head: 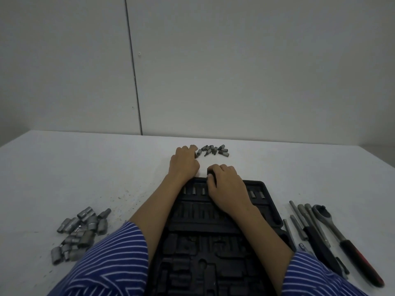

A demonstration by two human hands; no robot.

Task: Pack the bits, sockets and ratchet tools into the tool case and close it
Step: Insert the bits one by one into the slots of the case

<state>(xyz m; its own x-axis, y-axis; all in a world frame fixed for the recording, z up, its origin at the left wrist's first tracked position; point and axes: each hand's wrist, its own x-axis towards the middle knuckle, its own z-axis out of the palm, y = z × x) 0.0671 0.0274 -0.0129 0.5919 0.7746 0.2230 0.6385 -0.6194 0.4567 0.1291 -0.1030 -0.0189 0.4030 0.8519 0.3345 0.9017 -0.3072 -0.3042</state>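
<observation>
Tool case (215, 248) lying open at table (85, 167) near edge, centre. Sockets (81, 231) lying left of case. Ratchet (346, 238) and extension bars (307, 221) lying right of case. Bits (213, 150) lying behind case; few bits (193, 190) sitting in case's far row.

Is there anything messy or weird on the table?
Yes: dark specks are scattered on the white table, left of the tool case. They look like dirt or crumbs. Nothing looks broken.

A single head-worn wide-angle view is given, aimed forward and down from close above the table (85, 167). The wall (235, 60) is seen across the upper half; both forearms are seen entering from the bottom edge.
</observation>
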